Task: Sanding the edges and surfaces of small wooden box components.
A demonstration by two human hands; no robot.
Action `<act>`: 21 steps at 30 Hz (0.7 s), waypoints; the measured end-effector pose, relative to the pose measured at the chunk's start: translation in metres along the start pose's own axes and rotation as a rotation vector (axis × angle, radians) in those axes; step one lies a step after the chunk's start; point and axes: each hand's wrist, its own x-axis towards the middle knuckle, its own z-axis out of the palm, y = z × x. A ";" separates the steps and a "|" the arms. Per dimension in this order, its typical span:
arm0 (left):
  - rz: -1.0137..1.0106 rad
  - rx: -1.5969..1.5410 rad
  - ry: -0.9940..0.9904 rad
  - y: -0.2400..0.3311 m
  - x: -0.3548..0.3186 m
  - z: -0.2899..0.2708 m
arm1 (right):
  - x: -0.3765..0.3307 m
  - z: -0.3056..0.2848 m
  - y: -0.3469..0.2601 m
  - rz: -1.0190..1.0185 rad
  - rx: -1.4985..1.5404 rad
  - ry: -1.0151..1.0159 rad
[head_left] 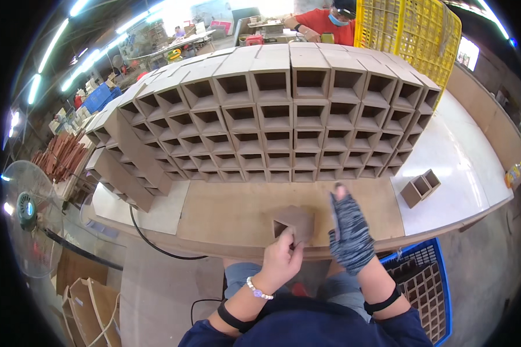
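My left hand (283,254), bare and with a beaded bracelet at its wrist, grips the near side of a small brown fibreboard box (304,220) at the table's front edge. The fingers close over its rim. To the right of that box, apart from it, my right hand (351,236) wears a grey-black striped glove with a bare fingertip showing. Its fingers stretch forward and hold nothing visible. Beyond both hands rises a wide stack of open-fronted square boxes (276,111), several rows high. Another small box with two openings (419,188) lies on the white surface at the right.
A yellow plastic crate (408,34) stands behind the stack at right. Below the table's right side, a blue crate (447,301) holds more boxes. A fan (29,208) stands at left, and a black cable (156,246) hangs along the front edge. A masked person works beyond the stack.
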 end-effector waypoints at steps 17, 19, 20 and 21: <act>0.269 0.248 0.003 -0.012 -0.008 0.004 | -0.004 0.032 0.002 -0.119 -0.120 -0.357; 0.118 0.235 0.000 -0.004 -0.008 0.007 | -0.005 0.038 0.040 0.164 -0.264 -0.460; 0.150 0.249 0.009 -0.003 -0.005 0.007 | -0.012 0.043 0.050 0.165 -0.265 -0.456; 0.154 0.249 0.006 -0.004 -0.004 0.006 | -0.021 0.047 0.057 0.105 -0.309 -0.387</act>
